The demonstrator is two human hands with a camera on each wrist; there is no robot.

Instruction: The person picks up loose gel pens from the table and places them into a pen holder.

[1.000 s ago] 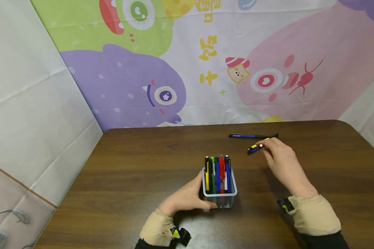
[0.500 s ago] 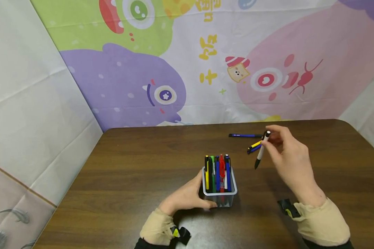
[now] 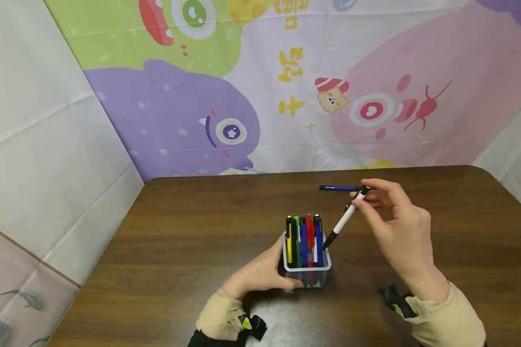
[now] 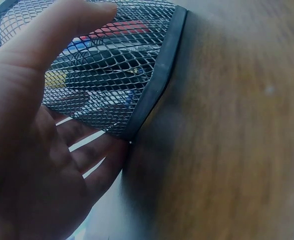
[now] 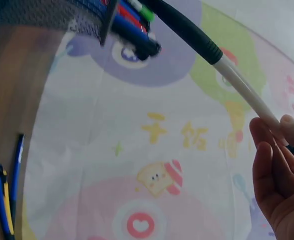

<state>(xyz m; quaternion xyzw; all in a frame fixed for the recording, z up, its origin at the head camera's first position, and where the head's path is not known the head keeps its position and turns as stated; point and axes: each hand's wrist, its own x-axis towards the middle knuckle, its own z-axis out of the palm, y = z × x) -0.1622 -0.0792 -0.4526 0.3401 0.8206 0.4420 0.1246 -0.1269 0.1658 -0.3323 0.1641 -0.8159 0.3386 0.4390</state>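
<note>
My left hand (image 3: 262,270) holds a mesh pen holder (image 3: 308,278) from its left side, thumb across the front and fingers round the far side. In the left wrist view the dark mesh wall (image 4: 112,65) shows pens behind it. Several pens stand in the holder, among them a red pen (image 3: 309,241), a green one (image 3: 297,241) and blue ones. My right hand (image 3: 399,231) pinches a white pen (image 3: 344,218) with black ends near its top. The pen slants down to the left, its lower tip at the holder's right rim; whether they touch I cannot tell.
Behind my right hand a blue pen (image 3: 338,188) lies on the brown table (image 3: 191,231). The right wrist view also shows a yellow pen (image 5: 7,200) and another blue pen (image 5: 1,197) lying close together. A cartoon-printed cloth (image 3: 243,96) hangs behind the table.
My right hand picked the white pen up from the loose pens, tilted it tip down and brought it left to the pen holder. My left hand stayed on the holder.
</note>
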